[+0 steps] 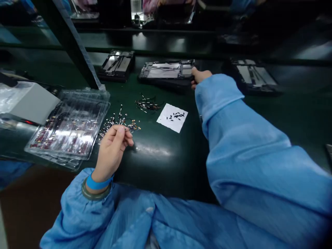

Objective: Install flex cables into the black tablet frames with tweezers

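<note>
Two bare hands in blue sleeves are seen over a dark green desk (166,173). The right hand (201,76) is stretched far forward, its fingers closed on the right end of the middle black rectangular device housing with silver-grey panels (164,71); the grip is partly hidden behind the hand, and the inner parts of the housing are too small to be told apart. It lies on the desk's far side, between a similar left housing (116,65) and a right housing (252,74), the latter dim in shadow.

The left hand (112,145) is held narrow, thumb laid on the curled forefinger; whether a tiny part is pinched there cannot be told. Just beyond the fingertips, a loose pile of thin dark pieces with silvery ends (111,121) is partly covered by the hand. A bundle of thin black wires (147,104) is seen near a white square of paper (178,125), on which small black slips (178,115) are scattered.

At left, stacked clear plastic trays (105,98) are partly hidden by a pale grey box (36,100), itself cut off by the frame edge; their reddish contents are blurred by glare. Beyond, a pink sleeve (150,6) is cropped at the top.
</note>
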Demonstrator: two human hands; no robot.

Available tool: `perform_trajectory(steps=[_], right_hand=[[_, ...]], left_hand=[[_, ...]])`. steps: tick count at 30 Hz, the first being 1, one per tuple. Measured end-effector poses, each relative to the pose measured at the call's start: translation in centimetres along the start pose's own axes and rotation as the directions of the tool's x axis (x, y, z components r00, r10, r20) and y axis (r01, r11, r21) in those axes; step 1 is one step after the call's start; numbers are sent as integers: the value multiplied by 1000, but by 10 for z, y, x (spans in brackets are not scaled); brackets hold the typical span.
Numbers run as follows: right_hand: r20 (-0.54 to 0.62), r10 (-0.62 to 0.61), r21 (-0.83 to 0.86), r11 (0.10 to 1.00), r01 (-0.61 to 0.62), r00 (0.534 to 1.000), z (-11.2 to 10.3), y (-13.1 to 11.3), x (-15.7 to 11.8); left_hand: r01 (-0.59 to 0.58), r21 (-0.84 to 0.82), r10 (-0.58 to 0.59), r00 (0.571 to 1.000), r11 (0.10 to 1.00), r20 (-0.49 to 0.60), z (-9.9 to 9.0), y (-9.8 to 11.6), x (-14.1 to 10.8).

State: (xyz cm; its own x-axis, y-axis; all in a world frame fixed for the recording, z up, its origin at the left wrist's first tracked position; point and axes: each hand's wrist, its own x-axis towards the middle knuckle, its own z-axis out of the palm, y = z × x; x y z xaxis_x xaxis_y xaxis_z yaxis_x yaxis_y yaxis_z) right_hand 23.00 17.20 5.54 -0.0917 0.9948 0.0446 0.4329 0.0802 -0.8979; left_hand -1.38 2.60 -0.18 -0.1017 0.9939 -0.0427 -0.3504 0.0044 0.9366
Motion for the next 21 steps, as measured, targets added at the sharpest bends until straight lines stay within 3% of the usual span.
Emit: perform_trajectory(steps=[2, 6, 9, 12, 16, 21], right_hand=[[75, -72, 26, 997, 70, 995, 15, -6, 2], [111, -100, 49, 994, 95, 989, 35, -12, -3], [166, -127, 76, 990, 116, 978, 49, -14, -28], [335, -218, 222, 964, 148, 916, 65, -15, -64], [397, -232, 390, 918, 65, 888, 77, -13, -97], [473, -248, 463, 886, 1, 845, 79, -10, -104]], left_hand=[[21, -11, -21, 1000, 1000, 15, -1, -3, 0], [59, -27, -57, 996, 998, 63, 1, -7, 1], [61, -31, -58, 994, 998, 98, 4, -10, 0], [48, -33, -42, 986, 998, 163, 8, -11, -4], [59, 5, -59, 978, 998, 201, 12, -13, -8], [58, 75, -73, 976, 995, 205, 14, -15, -11]])
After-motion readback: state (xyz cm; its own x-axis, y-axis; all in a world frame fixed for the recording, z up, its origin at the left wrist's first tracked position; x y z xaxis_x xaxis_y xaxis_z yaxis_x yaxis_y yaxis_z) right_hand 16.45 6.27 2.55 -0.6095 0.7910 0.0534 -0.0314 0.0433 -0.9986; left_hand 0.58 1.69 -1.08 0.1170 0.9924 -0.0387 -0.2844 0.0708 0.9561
